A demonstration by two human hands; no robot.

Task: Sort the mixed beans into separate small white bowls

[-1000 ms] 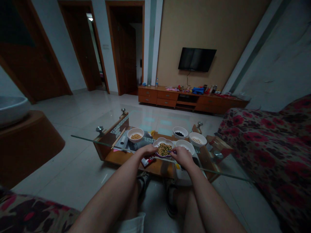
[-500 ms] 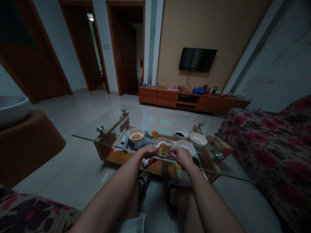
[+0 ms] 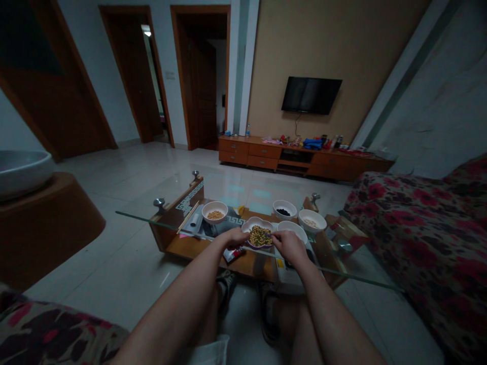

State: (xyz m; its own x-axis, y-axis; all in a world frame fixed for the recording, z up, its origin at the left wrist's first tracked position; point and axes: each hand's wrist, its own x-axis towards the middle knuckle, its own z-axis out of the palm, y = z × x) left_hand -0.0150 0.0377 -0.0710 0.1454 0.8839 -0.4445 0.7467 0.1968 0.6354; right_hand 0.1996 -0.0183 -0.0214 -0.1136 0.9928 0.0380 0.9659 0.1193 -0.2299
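The right hand (image 3: 292, 247) has edged rightward beside the scalloped bowl (image 3: 251, 223).

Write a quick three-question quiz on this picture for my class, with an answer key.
1. True or false: the left hand touches the scalloped bowl.
2. Which lie closest to the leftmost bowl on the glass table: (a) chopsticks, (b) TV, (c) bottle?
3. How many round bowls stand on the glass table?

Key: 1 true; 2 a; 3 four, one partly hidden by the right hand.
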